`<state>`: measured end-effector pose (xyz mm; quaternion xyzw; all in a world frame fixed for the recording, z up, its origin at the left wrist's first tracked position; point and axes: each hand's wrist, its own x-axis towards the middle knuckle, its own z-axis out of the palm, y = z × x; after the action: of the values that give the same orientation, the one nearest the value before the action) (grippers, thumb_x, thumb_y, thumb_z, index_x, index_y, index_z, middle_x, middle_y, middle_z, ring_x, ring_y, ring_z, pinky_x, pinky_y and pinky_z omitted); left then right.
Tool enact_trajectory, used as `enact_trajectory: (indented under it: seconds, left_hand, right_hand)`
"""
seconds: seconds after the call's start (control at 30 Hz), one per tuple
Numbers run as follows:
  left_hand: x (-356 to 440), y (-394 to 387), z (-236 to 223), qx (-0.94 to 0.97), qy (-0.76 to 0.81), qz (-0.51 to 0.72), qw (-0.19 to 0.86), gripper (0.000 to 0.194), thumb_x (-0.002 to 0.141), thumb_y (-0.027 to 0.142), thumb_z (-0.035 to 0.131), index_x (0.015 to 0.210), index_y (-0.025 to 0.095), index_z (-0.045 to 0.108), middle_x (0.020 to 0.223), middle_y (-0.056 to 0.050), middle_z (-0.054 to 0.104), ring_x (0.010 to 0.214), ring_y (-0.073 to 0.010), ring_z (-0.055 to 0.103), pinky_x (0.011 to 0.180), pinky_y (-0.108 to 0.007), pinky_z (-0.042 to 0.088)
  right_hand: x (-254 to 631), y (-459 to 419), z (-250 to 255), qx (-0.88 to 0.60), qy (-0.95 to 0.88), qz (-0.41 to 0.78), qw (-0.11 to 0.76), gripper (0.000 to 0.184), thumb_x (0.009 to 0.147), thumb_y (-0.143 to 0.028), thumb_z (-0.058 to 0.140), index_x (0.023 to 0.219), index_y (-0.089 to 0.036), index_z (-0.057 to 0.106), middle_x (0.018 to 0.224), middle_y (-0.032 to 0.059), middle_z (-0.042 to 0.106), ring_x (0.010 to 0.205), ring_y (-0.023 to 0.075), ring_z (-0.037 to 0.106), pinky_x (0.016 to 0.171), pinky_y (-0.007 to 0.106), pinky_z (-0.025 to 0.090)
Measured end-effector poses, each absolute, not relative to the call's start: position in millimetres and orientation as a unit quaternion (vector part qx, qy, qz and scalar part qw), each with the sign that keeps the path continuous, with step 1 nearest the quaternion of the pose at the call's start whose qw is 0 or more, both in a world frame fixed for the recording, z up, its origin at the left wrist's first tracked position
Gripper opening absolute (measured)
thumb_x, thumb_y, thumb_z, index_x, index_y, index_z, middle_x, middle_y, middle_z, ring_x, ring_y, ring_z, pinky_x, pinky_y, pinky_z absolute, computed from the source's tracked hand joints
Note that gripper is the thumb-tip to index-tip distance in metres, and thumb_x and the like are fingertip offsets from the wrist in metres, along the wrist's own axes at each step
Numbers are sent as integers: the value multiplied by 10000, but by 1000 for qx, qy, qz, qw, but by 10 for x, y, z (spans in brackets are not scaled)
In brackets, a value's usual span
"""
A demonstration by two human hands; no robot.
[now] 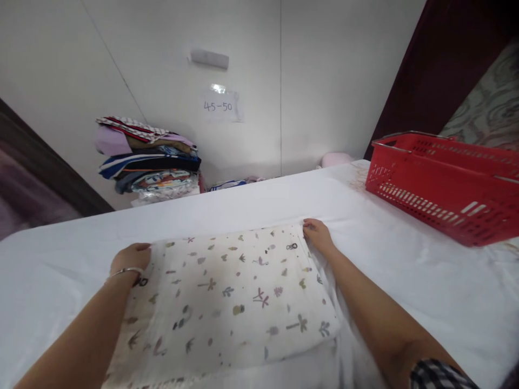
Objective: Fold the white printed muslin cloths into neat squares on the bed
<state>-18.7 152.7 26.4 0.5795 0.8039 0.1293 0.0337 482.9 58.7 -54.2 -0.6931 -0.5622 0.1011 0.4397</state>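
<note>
A white cloth printed with small palm trees, leaves and animals [239, 292] lies spread and folded over on the white-covered table in front of me. At its far left corner, my left hand [130, 259], with a bracelet on the wrist, has its fingers closed on the edge. My right hand [317, 235] pinches the far right corner. Between the two hands the far edge of the cloth runs nearly straight. Along the right side and the near edge, more thin white fabric shows beneath the printed layer.
On the right of the white table cover [251, 208] stands a red plastic basket [441, 189] with metal handles. A stack of folded clothes [150, 156] rises beyond the far left edge. On the wall behind, a paper sign [219, 107] reads 45-50.
</note>
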Motion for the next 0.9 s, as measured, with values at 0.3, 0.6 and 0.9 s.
enact_trajectory:
  seconds: [0.3,0.6,0.9]
  left_hand:
    - [1624,1016,473,736,631,202,139,288,799,372,465,1018,233,590,955,-14,655,810,-156,597,745,-242,437]
    - [3453,635,234,794,565,91,203,550,660,515,607,1073,179,466,1184,-175,485,1085,-288,501,821,-363,380]
    - [3412,945,172,757,603,60,244,220,726,327,527,863,165,583,963,-140,636,932,-246,582,726,-324,416]
  right_hand:
    - [4758,587,-472,-666,-569,116,468,96,675,-211,523,669,-220,619,1023,31,635,1001,198,533,920,361,368]
    - [4789,641,-506,-646,-559,132,502,104,690,-233,562,613,-225,631,985,27,643,992,197,535,916,352,373]
    - [4744,634,-459,-620,-542,142,549,109,719,-244,553,623,-218,597,986,35,646,979,190,540,916,355,373]
